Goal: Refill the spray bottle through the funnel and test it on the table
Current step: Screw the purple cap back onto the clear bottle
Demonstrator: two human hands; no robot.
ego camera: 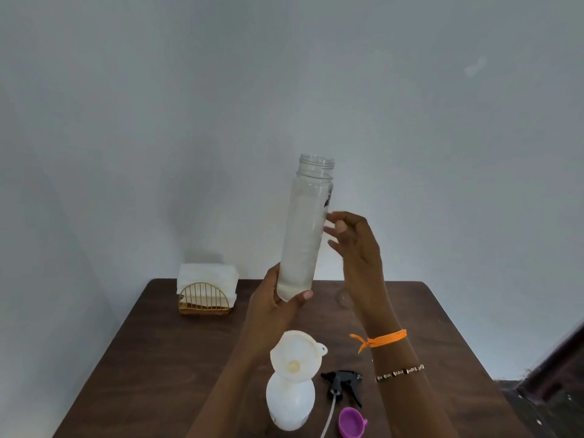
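My left hand (274, 306) grips the base of a tall clear water bottle (305, 229), held upright and uncapped above the table. My right hand (354, 245) hovers beside the bottle's middle, fingers loosely spread, fingertips at or near its side. Near the front of the table stands the white spray bottle (290, 403) with a white funnel (297, 354) seated in its neck. The black trigger sprayer head (343, 385) with its dip tube lies on the table to the right of it. A purple cap (351, 422) lies beside the tube.
A dark brown wooden table (151, 368) stands against a white wall. A gold wire holder with white napkins (207, 292) sits at its back left. A small clear object (343, 297) lies behind my right wrist. A dark floor shows at the lower right.
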